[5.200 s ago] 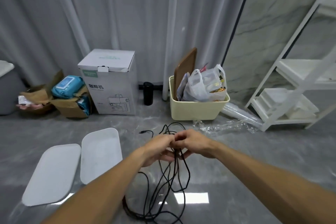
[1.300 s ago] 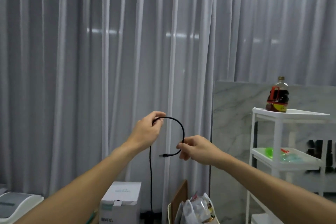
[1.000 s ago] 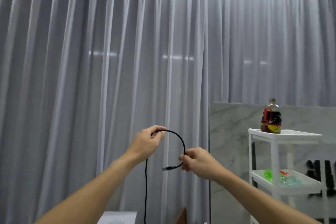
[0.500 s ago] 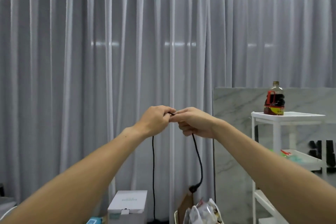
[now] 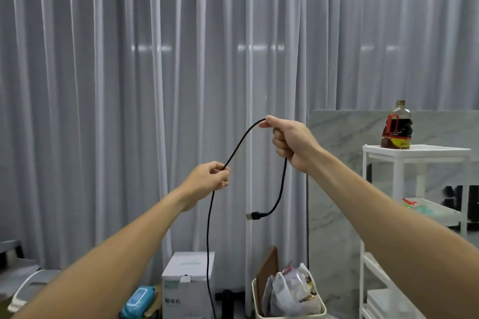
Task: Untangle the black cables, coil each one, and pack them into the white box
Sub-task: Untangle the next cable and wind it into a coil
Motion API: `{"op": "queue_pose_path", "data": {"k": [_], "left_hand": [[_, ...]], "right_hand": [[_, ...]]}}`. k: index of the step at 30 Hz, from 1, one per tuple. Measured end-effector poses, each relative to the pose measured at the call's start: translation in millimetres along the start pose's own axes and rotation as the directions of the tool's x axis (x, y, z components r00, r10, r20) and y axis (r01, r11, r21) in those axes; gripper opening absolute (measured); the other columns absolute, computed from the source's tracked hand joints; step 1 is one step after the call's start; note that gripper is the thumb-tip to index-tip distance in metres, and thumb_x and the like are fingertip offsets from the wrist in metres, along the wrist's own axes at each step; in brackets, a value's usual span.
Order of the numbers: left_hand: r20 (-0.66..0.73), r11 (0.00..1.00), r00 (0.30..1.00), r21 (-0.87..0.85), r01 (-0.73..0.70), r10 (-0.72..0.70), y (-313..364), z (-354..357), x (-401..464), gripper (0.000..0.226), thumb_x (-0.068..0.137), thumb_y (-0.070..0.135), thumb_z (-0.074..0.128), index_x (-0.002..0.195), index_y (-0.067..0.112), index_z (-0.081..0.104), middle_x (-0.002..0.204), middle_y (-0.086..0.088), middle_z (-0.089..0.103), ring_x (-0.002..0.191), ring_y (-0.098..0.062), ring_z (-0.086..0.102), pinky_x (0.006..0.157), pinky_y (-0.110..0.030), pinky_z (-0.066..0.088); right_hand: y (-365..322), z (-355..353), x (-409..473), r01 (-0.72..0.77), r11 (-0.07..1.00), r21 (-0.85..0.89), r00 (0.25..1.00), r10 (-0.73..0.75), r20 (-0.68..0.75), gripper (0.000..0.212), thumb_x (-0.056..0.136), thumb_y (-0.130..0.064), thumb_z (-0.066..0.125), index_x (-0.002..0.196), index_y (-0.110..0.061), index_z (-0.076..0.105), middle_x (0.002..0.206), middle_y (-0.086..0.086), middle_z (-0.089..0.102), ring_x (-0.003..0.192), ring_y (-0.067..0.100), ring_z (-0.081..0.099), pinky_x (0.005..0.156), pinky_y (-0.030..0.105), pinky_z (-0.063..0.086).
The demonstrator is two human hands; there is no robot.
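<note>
One black cable is held up in the air: the left hand pinches its long run, the right hand grips it near the plug end, which dangles free. Coiling looks barely begun; the white box for packing is out of view

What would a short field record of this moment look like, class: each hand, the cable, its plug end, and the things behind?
Left hand: pinches the black cable, lower than the right
Right hand: grips the same cable
Cable: arcs between the hands; the long part hangs from the left hand out of view
Plug end: dangles below the right hand
Behind: grey curtain; dark bottle on white shelf
</note>
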State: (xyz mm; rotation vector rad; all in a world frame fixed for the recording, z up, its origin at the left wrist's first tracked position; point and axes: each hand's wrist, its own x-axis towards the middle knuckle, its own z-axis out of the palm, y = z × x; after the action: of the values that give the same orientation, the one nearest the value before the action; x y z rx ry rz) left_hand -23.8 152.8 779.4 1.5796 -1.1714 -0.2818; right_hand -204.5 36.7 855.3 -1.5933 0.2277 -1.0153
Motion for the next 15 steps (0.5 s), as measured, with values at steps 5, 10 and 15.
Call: {"op": "queue_pose_path", "data": {"k": [5,10,15], "left_hand": [[-0.051,0.988,0.997,-0.147,-0.056,0.049,0,9,8,0.018,0.103,0.017,0.051,0.113,0.013,0.065,0.113,-0.012,0.069,0.094,-0.021,0.069,0.087,-0.024,0.057],[-0.104,0.984,0.988,-0.128,-0.124,0.111,19,18,18,0.023,0.102,0.02,0.053,0.121,0.01,0.063,0.109,-0.009,0.07,0.091,-0.027,0.072,0.069,-0.025,0.061],[-0.116,0.968,0.983,-0.195,-0.161,0.14,29,33,22,0.018,0.103,0.018,0.052,0.113,0.011,0.064,0.108,-0.007,0.07,0.084,-0.021,0.072,0.066,-0.022,0.059]], "right_hand": [[24,-11,3,-0.031,0.96,-0.279,1.0,0.03,-0.009,0.025,0.1,-0.03,0.056,0.097,-0.01,0.071,0.054,-0.006,0.029,0.043,0.009,0.023,0.04,0.021,0.019],[65,-4,-8,-0.112,0.824,-0.556,0.975,0.198,0.098,0.028,0.098,-0.036,0.055,0.106,-0.015,0.071,0.066,-0.002,0.045,0.052,0.009,0.032,0.045,0.022,0.024],[93,10,-17,-0.16,0.847,-0.508,0.924,0.309,0.224,0.018,0.09,-0.034,0.07,0.09,-0.016,0.07,0.067,-0.004,0.048,0.049,0.007,0.034,0.044,0.02,0.026]]}}
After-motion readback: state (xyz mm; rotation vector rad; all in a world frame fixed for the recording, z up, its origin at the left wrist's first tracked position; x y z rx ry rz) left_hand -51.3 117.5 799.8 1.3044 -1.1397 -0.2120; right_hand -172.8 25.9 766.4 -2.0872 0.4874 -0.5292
